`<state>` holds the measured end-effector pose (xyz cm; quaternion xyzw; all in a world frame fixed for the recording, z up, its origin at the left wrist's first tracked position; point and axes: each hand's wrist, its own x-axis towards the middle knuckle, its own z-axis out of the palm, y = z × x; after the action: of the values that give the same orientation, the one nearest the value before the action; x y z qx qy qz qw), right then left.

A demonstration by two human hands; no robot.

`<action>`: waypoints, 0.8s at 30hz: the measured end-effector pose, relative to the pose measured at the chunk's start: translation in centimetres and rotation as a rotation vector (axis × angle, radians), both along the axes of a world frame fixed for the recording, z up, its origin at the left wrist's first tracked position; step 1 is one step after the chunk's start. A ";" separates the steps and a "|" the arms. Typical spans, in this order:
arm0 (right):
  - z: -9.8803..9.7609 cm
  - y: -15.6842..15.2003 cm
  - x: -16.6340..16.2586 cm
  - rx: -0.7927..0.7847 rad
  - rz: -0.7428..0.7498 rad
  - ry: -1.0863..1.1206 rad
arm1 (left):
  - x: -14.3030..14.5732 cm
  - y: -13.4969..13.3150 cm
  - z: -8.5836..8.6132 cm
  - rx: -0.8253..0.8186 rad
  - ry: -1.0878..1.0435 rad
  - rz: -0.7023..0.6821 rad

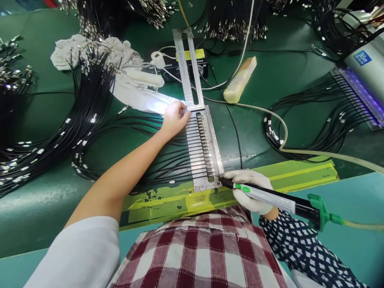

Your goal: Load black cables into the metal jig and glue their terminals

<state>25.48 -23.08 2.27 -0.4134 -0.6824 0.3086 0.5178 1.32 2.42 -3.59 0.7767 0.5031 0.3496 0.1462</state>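
A metal fixture (pixel 214 140) lies on the green table and holds a row of black cables with metal connectors (pixel 207 148). My left hand (pixel 174 120) rests with curled fingers on the fixture's upper left edge, beside its raised hinged bar (pixel 187 64). My right hand (pixel 250 190), in a white glove, grips a pen-shaped dispenser (pixel 270 197) with a green fitting and a tube at its rear. The dispenser's dark tip touches the lowest connector at the near end of the fixture.
Bundles of black cables (pixel 84 116) spread left, back and right. A black control box (pixel 183 66), white rags (pixel 90 50), a tan block (pixel 240 80) and a UV lamp unit (pixel 364 80) stand around. Yellow tape (pixel 294 178) marks the table's front edge.
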 end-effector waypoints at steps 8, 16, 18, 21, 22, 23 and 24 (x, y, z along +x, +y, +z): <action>-0.6 2.6 2.4 -0.193 -0.150 0.756 | 1.2 -3.2 5.5 0.157 0.142 -0.097; 1.5 9.0 7.1 -0.106 -0.159 0.976 | 17.6 0.5 9.1 -0.081 0.493 -0.145; 2.4 9.3 7.8 -0.145 -0.199 1.031 | 18.9 1.1 9.6 -0.128 0.496 -0.132; 4.0 9.1 9.0 -0.192 -0.276 1.133 | 15.5 -0.1 10.0 -0.070 0.476 -0.239; 4.5 9.0 9.5 -0.182 -0.297 1.156 | 13.3 -1.1 9.9 -0.037 0.458 -0.313; 5.0 8.9 10.0 -0.156 -0.314 1.175 | 10.7 -2.2 9.7 0.025 0.366 -0.432; 5.3 8.9 10.3 -0.122 -0.330 1.189 | 7.9 -3.5 9.5 0.075 0.272 -0.501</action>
<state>35.80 -14.16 7.59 -0.2999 -0.1853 0.4405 0.8257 9.24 -1.09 5.93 0.9214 0.2974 0.2135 0.1305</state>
